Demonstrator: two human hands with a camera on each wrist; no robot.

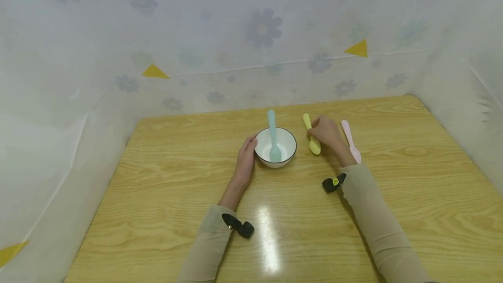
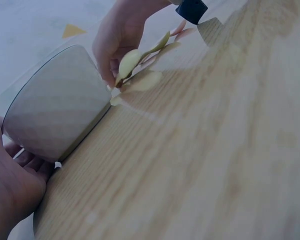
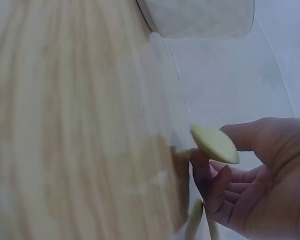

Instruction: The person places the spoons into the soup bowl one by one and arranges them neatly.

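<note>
A white bowl (image 1: pixel 285 153) with a dark rim stands mid-table, and a light blue spoon (image 1: pixel 272 136) lies in it with its handle pointing away. My left hand (image 1: pixel 249 148) cups the bowl's left side, thumb near the rim and fingers against the wall; the left wrist view shows the hand (image 2: pixel 15 185) beside the bowl (image 2: pixel 55 117). Just right of the bowl, my right hand (image 1: pixel 315 134) pinches a yellow spoon (image 1: pixel 313 142). That spoon's head (image 3: pixel 215 144) sits tipped up off the wood between the fingers (image 3: pixel 202 170). A pink spoon (image 1: pixel 351 141) lies to the right of that hand.
The wooden table (image 1: pixel 412 178) is fenced by a white flowered sheet (image 1: pixel 263 34) at the back and both sides. Black straps sit on both wrists (image 1: pixel 333 183). Bare wood stretches around and in front of the bowl.
</note>
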